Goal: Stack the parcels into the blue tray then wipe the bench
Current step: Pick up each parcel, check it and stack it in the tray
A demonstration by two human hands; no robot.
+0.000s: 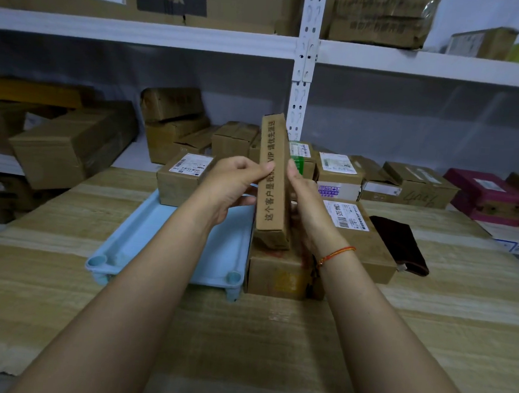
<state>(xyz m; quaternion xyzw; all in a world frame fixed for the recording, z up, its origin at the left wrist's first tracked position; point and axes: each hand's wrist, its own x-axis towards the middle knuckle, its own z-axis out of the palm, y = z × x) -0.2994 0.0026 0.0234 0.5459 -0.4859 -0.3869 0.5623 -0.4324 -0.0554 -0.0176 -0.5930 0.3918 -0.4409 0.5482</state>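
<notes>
Left hand [231, 185] and right hand [305, 205] both pinch a long narrow brown cardboard parcel [274, 182], upright above the pale blue plastic tray [145, 234], "VIP" among its printed Chinese characters. One labelled carton [181, 177] occupies the tray's far edge; two cartons sit beside its right edge.

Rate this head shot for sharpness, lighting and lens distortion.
Head view: the long parcel held by the left hand and right hand is sharp, its print legible; the blue tray is evenly lit, no glare; the shelf boxes are dim and soft; wide-angle bending shows on the shelf edges.
</notes>
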